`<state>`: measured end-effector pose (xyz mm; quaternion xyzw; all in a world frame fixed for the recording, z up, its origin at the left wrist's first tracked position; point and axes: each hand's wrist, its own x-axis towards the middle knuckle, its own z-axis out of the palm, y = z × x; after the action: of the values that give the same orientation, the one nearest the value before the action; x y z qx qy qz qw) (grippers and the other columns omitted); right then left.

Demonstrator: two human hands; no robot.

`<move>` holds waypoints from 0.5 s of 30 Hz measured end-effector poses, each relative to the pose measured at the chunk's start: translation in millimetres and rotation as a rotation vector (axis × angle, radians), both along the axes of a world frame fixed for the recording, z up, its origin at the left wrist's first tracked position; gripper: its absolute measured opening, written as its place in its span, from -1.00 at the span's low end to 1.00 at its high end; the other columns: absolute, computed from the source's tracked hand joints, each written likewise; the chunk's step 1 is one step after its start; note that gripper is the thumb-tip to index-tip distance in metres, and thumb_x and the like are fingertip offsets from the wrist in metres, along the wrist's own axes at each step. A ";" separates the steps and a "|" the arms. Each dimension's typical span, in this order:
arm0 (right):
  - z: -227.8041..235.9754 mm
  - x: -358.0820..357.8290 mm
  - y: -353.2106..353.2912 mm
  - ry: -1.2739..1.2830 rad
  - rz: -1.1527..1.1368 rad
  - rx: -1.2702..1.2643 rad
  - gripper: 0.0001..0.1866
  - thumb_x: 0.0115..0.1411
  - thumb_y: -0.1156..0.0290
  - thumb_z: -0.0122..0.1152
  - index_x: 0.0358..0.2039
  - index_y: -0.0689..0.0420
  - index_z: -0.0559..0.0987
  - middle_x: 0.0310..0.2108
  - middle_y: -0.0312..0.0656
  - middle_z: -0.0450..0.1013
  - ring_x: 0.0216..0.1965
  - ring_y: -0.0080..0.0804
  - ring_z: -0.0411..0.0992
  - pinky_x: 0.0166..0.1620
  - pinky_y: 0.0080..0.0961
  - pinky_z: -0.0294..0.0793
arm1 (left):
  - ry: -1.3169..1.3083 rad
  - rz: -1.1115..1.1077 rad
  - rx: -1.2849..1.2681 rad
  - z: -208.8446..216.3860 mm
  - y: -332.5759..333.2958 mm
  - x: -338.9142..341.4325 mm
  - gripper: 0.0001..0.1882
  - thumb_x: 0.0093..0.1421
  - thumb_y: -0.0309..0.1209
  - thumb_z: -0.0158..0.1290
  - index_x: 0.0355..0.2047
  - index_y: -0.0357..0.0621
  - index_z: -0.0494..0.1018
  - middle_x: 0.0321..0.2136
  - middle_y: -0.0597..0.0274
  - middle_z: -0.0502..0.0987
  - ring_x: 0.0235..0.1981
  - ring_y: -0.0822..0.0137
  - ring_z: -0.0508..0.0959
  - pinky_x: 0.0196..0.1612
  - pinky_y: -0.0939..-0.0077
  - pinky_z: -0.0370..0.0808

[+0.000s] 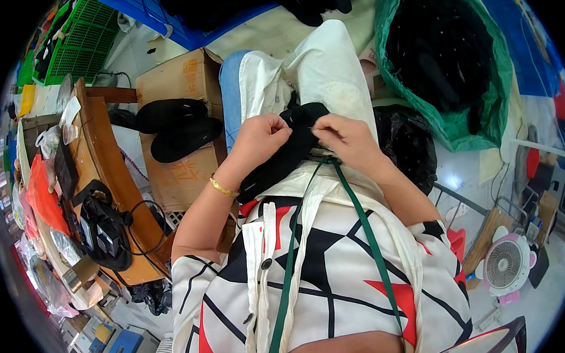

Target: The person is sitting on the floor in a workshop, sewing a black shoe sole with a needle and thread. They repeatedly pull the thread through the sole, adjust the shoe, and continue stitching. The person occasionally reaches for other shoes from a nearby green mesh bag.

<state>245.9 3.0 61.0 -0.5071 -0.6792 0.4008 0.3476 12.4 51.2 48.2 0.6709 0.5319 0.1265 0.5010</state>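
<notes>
A long black cloth piece (276, 167) lies across my lap, over a white apron (336, 94); its exact kind is hard to make out. My right hand (347, 138) is closed in a pinch on its upper part. Close by on the left, my left hand (262, 136) is closed, with thumb and forefinger pressed together beside the cloth. Whatever small thing may be between those fingertips is too fine to see. Two black slipper-shaped pieces (182, 137) rest side by side on a cardboard box (178, 178) to my left.
At the far right stands a green woven sack (497, 97) full of black pieces, with a black plastic bag (410, 144) below it. A blue crate (138, 9) holds more black pieces. On the left is a wooden table (109, 181); a white-and-pink fan (507, 267) is at right.
</notes>
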 end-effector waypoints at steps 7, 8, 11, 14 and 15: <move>-18.9 -30.3 25.3 -0.501 0.046 0.320 -0.93 0.04 0.43 0.23 -0.47 0.06 0.49 -0.47 -0.24 0.39 -0.34 -0.21 0.46 -0.40 -0.25 0.47 | -0.099 -0.036 -0.019 5.9 4.8 0.5 -0.84 0.22 -0.40 0.16 -0.38 -0.28 0.55 -0.57 0.41 0.51 -0.54 0.61 0.41 -0.47 0.62 0.38; -18.9 -31.1 27.5 -0.521 0.063 0.332 -0.92 0.02 0.43 0.23 -0.49 0.05 0.48 -0.48 -0.24 0.38 -0.33 -0.21 0.46 -0.40 -0.24 0.47 | -0.149 -0.033 -0.006 -3.4 9.1 -2.5 -0.85 0.23 -0.40 0.15 -0.36 -0.27 0.55 -0.57 0.43 0.51 -0.54 0.62 0.40 -0.48 0.62 0.37; -18.1 -31.0 31.5 -0.485 0.097 0.290 -0.91 0.05 0.42 0.25 -0.44 0.06 0.50 -0.46 -0.22 0.40 -0.33 -0.16 0.46 -0.40 -0.24 0.46 | -0.207 0.023 -0.062 -21.7 18.8 -10.5 -0.85 0.22 -0.41 0.14 -0.33 -0.27 0.54 -0.53 0.34 0.53 -0.49 0.55 0.43 -0.39 0.57 0.40; -21.3 -35.8 29.7 -0.311 0.035 0.185 -0.91 0.09 0.46 0.30 -0.38 0.08 0.57 -0.41 -0.19 0.45 -0.32 -0.15 0.47 -0.36 -0.28 0.45 | -0.263 0.085 -0.234 -22.7 18.6 -9.3 -0.86 0.22 -0.43 0.15 -0.31 -0.28 0.54 -0.49 0.34 0.54 -0.46 0.54 0.43 -0.34 0.58 0.42; -25.1 -40.3 28.7 -0.274 0.006 0.205 -0.91 0.09 0.45 0.30 -0.37 0.07 0.56 -0.42 -0.17 0.44 -0.34 -0.13 0.47 -0.37 -0.28 0.45 | -0.288 0.104 -0.305 -22.6 16.8 -8.6 -0.87 0.22 -0.44 0.15 -0.30 -0.27 0.54 -0.48 0.37 0.54 -0.45 0.55 0.43 -0.33 0.60 0.41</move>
<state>205.5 31.7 35.9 -0.5168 -0.7592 0.2573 0.3005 3.8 67.9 25.6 0.5339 0.5018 0.1647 0.6603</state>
